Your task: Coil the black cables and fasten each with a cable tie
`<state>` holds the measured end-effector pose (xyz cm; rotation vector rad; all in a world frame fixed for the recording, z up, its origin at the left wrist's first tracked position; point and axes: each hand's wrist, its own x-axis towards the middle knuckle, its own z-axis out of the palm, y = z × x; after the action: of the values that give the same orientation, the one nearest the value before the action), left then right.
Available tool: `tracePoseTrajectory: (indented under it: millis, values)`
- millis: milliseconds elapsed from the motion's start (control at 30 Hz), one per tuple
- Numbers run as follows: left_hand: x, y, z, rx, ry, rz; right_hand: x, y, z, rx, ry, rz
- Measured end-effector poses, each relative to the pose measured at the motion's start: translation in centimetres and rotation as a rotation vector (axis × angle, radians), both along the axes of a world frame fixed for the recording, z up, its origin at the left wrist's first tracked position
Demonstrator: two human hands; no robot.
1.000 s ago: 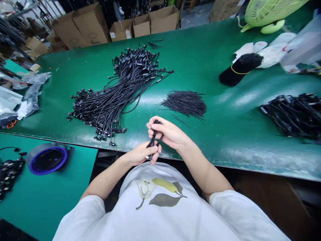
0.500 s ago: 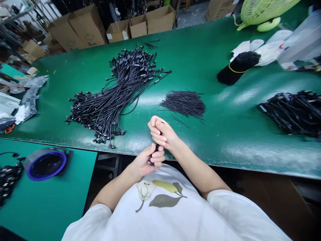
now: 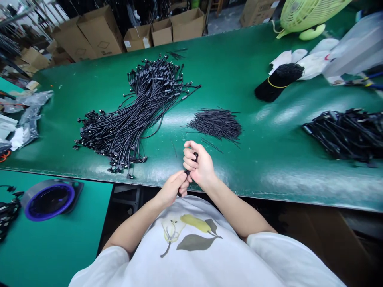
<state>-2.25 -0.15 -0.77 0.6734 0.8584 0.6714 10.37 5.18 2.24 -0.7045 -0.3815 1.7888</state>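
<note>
Black cable (image 3: pixel 187 172) slants, upper end wrapped in nearly shut right hand (image 3: pixel 200 162), lower end pointing down-left, gripped in closed left hand (image 3: pixel 171 188).

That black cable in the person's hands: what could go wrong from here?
The black cable, gripped by the left hand and right hand close together, might get kinked if twisted hard. The big cable bundle has connectors reaching the green workbench's front edge, so some could slip off. Loose thin wires lie near the right hand and could scatter.
</note>
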Motion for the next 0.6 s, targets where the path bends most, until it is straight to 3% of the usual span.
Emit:
tracePoseTrajectory:
  millis: [133, 233, 300, 400, 467, 600]
  values:
    - [-0.2, 0.2, 0.9, -0.141, -0.113, -0.042, 0.4, 0.1, -0.3, 0.018, 0.048, 0.023]
    - [-0.1, 0.3, 0.5, -0.098, -0.051, -0.056, 0.3, -0.3, -0.7, 0.050, 0.014, -0.014]
    - [0.0, 0.3, 0.0, -0.049, 0.021, 0.004, 0.2, -0.9, -1.3, 0.071, 0.020, -0.049]
    - [0.1, 0.1, -0.6, -0.019, 0.084, 0.056, 0.4, -2.0, -2.0, 0.057, 0.022, 0.028]
    - [0.1, 0.0, -0.7, -0.041, 0.101, 0.006, 0.6, -2.7, -2.3, 0.009, -0.007, 0.051]
    - [0.4, -0.5, -0.9, -0.119, 0.107, -0.137, 0.7, -3.5, -2.8, -0.050, -0.059, -0.089]
